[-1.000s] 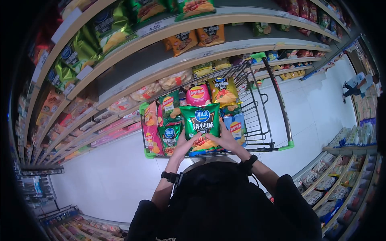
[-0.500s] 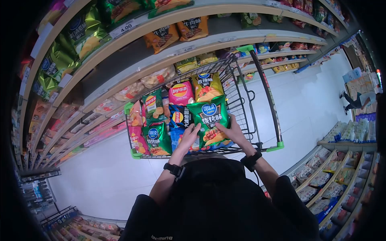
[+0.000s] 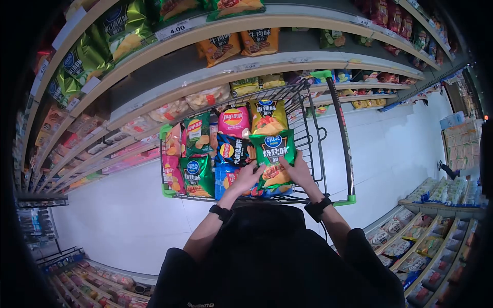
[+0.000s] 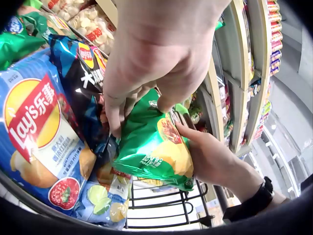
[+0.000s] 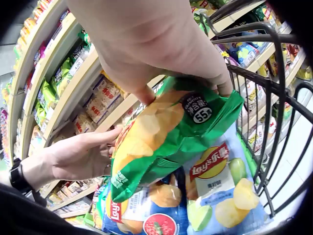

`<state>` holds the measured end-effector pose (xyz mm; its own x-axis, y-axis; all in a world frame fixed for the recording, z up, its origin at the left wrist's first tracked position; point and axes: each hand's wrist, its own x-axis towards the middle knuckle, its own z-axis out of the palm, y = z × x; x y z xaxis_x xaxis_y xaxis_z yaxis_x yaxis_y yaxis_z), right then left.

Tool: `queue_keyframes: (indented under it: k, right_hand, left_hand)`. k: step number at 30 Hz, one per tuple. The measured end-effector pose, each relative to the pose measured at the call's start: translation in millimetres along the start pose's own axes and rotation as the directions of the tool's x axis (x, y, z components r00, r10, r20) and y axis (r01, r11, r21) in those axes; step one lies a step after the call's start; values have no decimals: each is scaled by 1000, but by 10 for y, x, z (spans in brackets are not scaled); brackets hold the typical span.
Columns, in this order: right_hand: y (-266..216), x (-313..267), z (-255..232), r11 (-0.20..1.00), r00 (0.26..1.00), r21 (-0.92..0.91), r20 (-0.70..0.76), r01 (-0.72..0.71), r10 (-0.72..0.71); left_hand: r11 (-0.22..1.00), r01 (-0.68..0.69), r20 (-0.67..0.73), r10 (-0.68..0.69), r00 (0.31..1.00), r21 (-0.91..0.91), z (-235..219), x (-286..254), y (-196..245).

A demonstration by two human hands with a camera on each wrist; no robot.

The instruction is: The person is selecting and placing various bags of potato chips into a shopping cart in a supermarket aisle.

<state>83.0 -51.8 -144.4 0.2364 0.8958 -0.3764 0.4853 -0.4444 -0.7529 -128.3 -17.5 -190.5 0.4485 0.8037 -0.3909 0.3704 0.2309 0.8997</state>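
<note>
Both hands hold a green bag of potato chips [image 3: 272, 163] at the right end of the shopping cart's basket. My left hand [image 3: 246, 177] grips its left side, with the thumb on the front and fingers down beside a black Lay's bag [image 4: 80, 100]. On the other side my right hand [image 3: 300, 173] has its thumb on the front and its fingers behind the bag's edge. Beneath the green bag lie a light blue Lay's bag [image 5: 215, 171] and a darker blue Lay's bag [image 5: 168, 210]. The fingertips behind the bag are hidden.
More chip bags fill the cart: a pink Lay's bag [image 3: 233, 122], a yellow bag [image 3: 268, 115] and another green bag [image 3: 196, 177]. The cart's handle [image 3: 343, 138] stands to the right. Shelves of snacks [image 3: 241, 66] run close along the far side.
The green bag has moved from the middle of the basket to its right end, with both hands on it. The black Lay's bag, covered before, now shows.
</note>
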Motion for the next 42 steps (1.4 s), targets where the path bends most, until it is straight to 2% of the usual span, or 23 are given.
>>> queue_keyframes:
  k: [1,4,6,8,13,16,17,20,21,24,25,28,29,32,33,34,36,37,38,39,40,42]
  right_hand:
    - [57,-33,3,996,998,-73,-42,45,-48]
    - [489,6,140,958,992,-268,-39,105,-120]
    - [601,14,186,973,999,-231,32,23,-16]
    - [592,-19,167,985,996,-168,82,-33,47]
    - [584,-33,76,985,986,-175,166,4,25]
    - [625,62,81,982,974,-183,210,-47,86]
    - [635,106,78,972,964,-211,223,-100,148]
    - [529,113,27,966,948,-195,236,-167,212]
    - [492,107,23,968,947,-192,244,-163,208]
    - [497,77,21,967,946,-195,247,-162,208]
    - [562,89,52,966,947,-204,245,-159,208]
    - [638,147,45,970,956,-212,239,-116,167]
    - [666,134,55,973,959,-206,238,-104,153]
    - [674,154,21,968,953,-234,260,-95,157]
    - [586,142,-13,940,943,-320,262,-116,206]
    - [523,121,-26,947,954,-299,228,-121,194]
    - [511,103,-34,986,984,-85,119,146,-136]
    - [374,129,-63,957,961,-95,45,275,-272]
    - [245,155,-101,920,936,-176,75,351,-343]
    - [132,228,-154,869,906,-257,99,423,-412]
    - [50,336,-205,806,872,-339,121,485,-474]
    - [-159,570,-204,739,814,-346,172,577,-555]
  left_hand:
    - [986,-27,44,20,999,165,43,46,-45]
    - [931,-143,14,147,989,335,210,32,-219]
    - [886,-103,21,105,994,453,229,14,-270]
    - [910,-65,51,48,998,410,182,-9,-176]
    - [931,-58,61,38,997,361,160,-13,-213]
    - [921,-54,91,20,996,387,165,-82,-254]
    - [926,-51,86,20,996,373,180,-110,-269]
    - [906,76,162,-157,974,417,182,-196,-158]
    - [904,46,88,-92,992,426,263,-235,-331]
    - [923,70,51,-96,994,377,322,-283,-439]
    - [946,34,26,-45,999,322,334,-314,-491]
    - [938,55,-2,-58,998,343,404,-354,-621]
    - [951,19,-60,0,998,308,439,-377,-669]
    - [976,50,-91,-31,995,212,449,-430,-645]
    - [986,58,-129,-38,991,159,456,-469,-629]
    - [975,36,-103,-13,995,221,457,-448,-695]
    - [980,38,-94,-20,995,193,487,-460,-773]
    - [985,30,-109,-11,994,169,489,-442,-790]
    - [989,20,-121,-2,993,145,512,-460,-805]
    - [968,28,-109,0,994,251,489,-457,-755]
    - [971,48,-131,-17,991,234,506,-423,-754]
    - [962,144,-129,-117,985,233,518,-368,-735]
